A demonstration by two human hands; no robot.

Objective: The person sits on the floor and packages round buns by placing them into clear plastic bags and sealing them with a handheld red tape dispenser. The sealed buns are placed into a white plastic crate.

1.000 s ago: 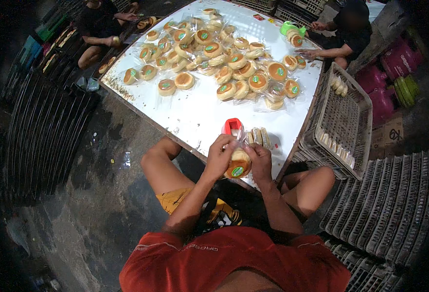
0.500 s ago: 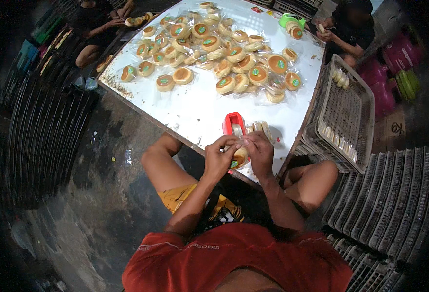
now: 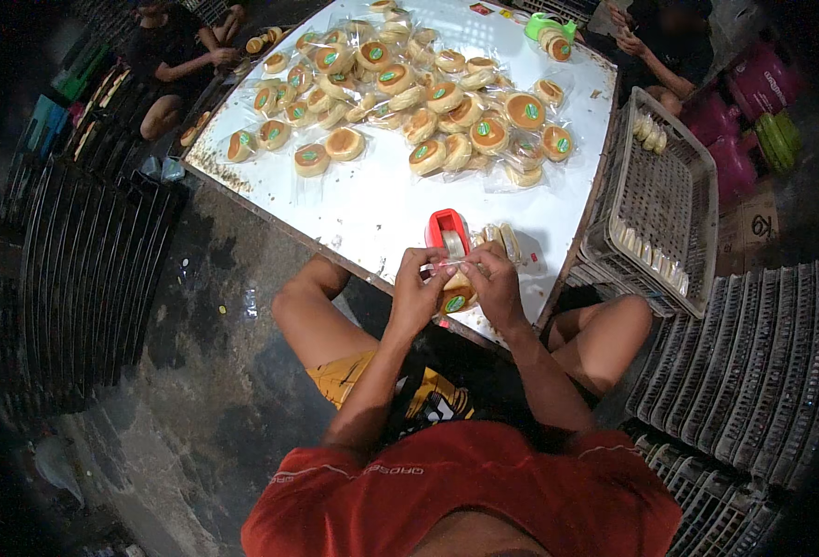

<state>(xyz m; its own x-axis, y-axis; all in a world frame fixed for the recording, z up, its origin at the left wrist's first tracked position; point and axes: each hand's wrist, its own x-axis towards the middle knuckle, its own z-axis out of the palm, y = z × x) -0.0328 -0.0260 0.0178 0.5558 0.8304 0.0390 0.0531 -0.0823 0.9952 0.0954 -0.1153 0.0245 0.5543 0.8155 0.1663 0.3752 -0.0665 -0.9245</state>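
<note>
My left hand [image 3: 416, 288] and my right hand [image 3: 495, 281] meet at the table's near corner, fingers pinched on the gathered end of a clear plastic bag. Inside the bag is a round bun [image 3: 457, 299] with a brown top and a green label, hanging just below my fingers. Right behind my hands stands a red tape dispenser [image 3: 448, 229] with a roll of clear tape. Several wrapped buns [image 3: 510, 243] stand on edge in a row beside it, partly covered by my right hand. A large heap of bagged buns [image 3: 428, 102] covers the far part of the white table [image 3: 354, 223].
A grey plastic crate [image 3: 662, 200] with rows of wrapped buns sits right of the table, above stacked crates [image 3: 734, 362]. Dark stacked trays [image 3: 84, 269] stand at left. One person [image 3: 665, 56] works at far right by a green tape dispenser [image 3: 551, 28], another [image 3: 173, 60] at far left.
My fingertips have shifted on the bag's end, and the bun hangs slightly lower with its label more in sight. The person at far right has raised their hands. The view has moved slightly.
</note>
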